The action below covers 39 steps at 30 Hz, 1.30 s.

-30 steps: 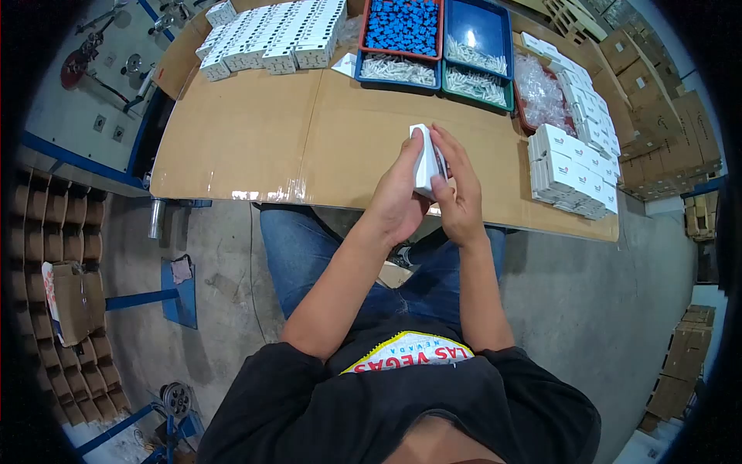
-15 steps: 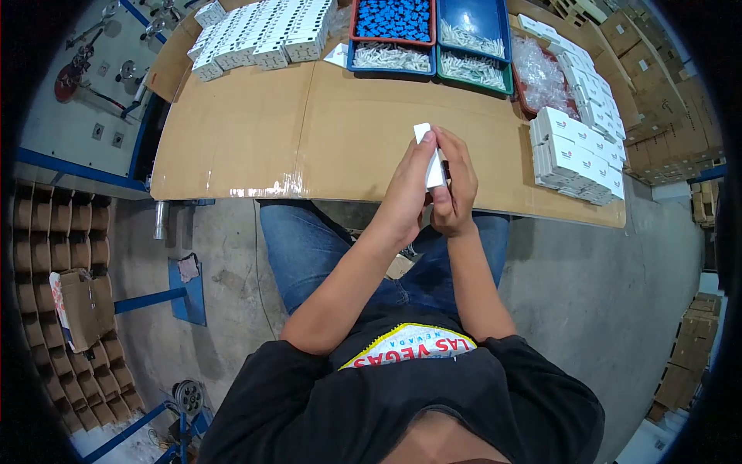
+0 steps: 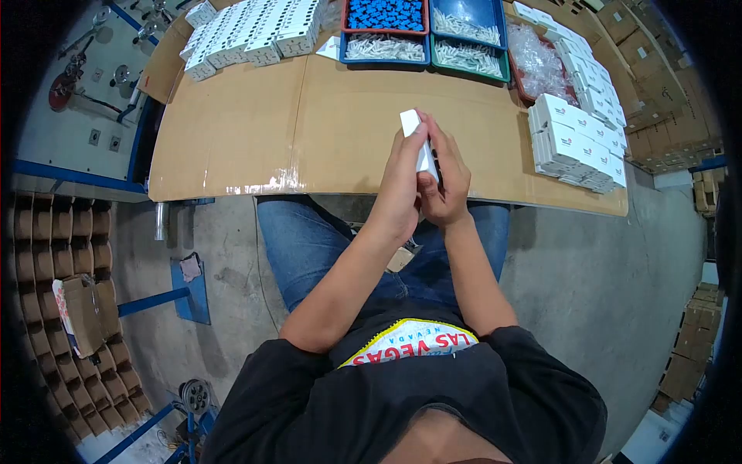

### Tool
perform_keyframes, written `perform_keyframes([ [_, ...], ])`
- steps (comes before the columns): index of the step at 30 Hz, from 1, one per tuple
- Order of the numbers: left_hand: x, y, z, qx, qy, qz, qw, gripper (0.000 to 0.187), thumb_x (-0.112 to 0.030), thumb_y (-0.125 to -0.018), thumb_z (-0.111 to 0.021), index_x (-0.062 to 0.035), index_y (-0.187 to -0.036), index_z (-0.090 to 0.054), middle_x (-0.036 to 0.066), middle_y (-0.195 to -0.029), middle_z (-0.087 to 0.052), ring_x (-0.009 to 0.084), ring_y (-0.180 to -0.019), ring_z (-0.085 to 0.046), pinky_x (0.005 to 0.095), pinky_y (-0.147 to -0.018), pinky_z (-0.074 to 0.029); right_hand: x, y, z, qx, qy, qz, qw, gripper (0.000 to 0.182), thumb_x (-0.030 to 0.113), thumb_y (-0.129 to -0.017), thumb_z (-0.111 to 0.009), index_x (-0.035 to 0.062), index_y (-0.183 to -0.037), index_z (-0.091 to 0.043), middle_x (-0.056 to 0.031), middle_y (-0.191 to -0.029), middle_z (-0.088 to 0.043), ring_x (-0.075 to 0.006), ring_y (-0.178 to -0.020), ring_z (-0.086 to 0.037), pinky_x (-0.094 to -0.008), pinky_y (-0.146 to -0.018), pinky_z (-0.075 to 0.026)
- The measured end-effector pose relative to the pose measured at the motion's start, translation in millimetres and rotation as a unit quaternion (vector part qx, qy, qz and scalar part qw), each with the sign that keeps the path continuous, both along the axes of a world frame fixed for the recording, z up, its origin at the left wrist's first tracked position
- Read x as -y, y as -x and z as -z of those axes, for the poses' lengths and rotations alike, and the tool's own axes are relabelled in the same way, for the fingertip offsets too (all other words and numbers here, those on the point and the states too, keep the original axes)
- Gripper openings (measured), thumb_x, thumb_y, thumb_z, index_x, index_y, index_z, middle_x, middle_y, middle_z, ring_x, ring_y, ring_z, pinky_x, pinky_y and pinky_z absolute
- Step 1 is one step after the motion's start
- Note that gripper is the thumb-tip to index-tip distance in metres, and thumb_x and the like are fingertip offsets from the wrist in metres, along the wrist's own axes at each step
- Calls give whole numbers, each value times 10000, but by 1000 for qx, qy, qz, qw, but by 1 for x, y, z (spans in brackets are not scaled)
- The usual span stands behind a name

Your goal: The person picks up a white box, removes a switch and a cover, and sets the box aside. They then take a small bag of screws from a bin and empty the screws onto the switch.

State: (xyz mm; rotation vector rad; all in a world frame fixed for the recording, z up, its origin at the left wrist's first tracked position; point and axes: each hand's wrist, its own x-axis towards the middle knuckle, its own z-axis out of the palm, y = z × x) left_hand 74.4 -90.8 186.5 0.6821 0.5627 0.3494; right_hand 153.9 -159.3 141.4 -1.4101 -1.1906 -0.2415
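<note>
A small white box point(image 3: 410, 122) stands tilted between my two hands, over the near edge of the cardboard-covered table point(image 3: 224, 131). My left hand point(image 3: 398, 182) presses along its left side, with the thumb near the upper end. On the other side my right hand point(image 3: 450, 182) has its fingers closed round the box and its thumb low on the near face. Some dark marks show on the side toward the right palm. The palms hide much of the box.
White boxes with dark marks point(image 3: 263, 48) stand in rows at the back left. Trays hold blue pieces point(image 3: 385, 14) and white pieces point(image 3: 384, 48). Clear plastic bags point(image 3: 533, 62) fill a tray beside stacked white boxes point(image 3: 576, 143) at the right. A partitioned cardboard rack point(image 3: 66, 251) is at the left.
Both hands have moved slightly up and left with the white box. My fingers now lie straighter and closer together around it.
</note>
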Motion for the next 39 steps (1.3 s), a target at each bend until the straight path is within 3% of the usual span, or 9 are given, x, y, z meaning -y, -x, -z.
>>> perform_keyframes([
  [6, 6, -4, 5, 36, -21, -59, 997, 403, -459, -1048, -576, -112, -1253, -602, -25, -1039, -633, 67, -880, -596, 245, -772, -497, -3, -2, 8, 13, -5, -12, 1000, 678, 470, -1081, -462, -89, -1463, -491, -290, -1451, -556, -444, -1336, -558, -462, -1107, -445],
  [16, 10, -3, 4, 8, -79, -65, 995, 365, -440, -1064, -546, -104, -1192, -606, -23, -978, -608, 58, -847, -570, 223, -719, -474, -3, 5, 11, -9, -15, 6, 1000, 688, 489, -1091, -425, -99, -1437, -516, -294, -1412, -588, -436, -1300, -599, -448, -1069, -491],
  [18, 11, -3, 6, -8, -114, -51, 992, 509, -395, -1092, -464, -42, -1456, -512, 24, -1103, -609, 67, -891, -551, 221, -740, -481, -2, 7, 12, -14, -18, 16, 1000, 700, 500, -1094, -404, -103, -1429, -521, -293, -1395, -602, -436, -1278, -616, -440, -1045, -511],
  [21, 12, -2, 4, -19, -122, -37, 992, 515, -387, -1091, -470, -44, -1474, -507, 28, -1124, -614, 72, -920, -556, 226, -771, -483, 0, 8, 12, -17, -21, 20, 999, 702, 500, -1101, -375, -104, -1423, -529, -292, -1389, -606, -431, -1273, -621, -438, -1042, -513],
  [22, 13, -2, 3, -19, -121, -37, 992, 515, -387, -1091, -470, -44, -1474, -507, 28, -1124, -614, 72, -920, -556, 226, -771, -483, 0, 8, 12, -17, -21, 20, 999, 702, 500, -1101, -375, -104, -1423, -529, -292, -1389, -606, -431, -1273, -621, -438, -1042, -513],
  [24, 15, -3, 1, -3, -116, -62, 991, 389, -423, -1078, -520, -75, -1230, -606, -28, -983, -581, 50, -847, -541, 224, -722, -460, -1, 7, 13, -10, -21, 30, 999, 703, 500, -1108, -347, -104, -1412, -539, -290, -1380, -613, -424, -1268, -627, -435, -1039, -516],
  [30, 15, -3, 5, 8, -132, -60, 989, 434, -407, -1086, -500, -52, -1322, -580, 1, -1072, -598, 80, -949, -561, 241, -826, -477, 0, 10, 13, -20, -20, 41, 999, 719, 513, -1110, -316, -103, -1385, -565, -282, -1353, -635, -419, -1239, -648, -431, -1019, -529],
  [39, 14, -2, 10, 10, -136, -59, 989, 429, -397, -1086, -497, -45, -1316, -578, 5, -1078, -596, 83, -951, -565, 244, -828, -485, 0, 12, 11, -32, -15, 42, 998, 737, 530, -1108, -306, -101, -1369, -583, -276, -1347, -641, -410, -1232, -655, -426, -1017, -533],
])
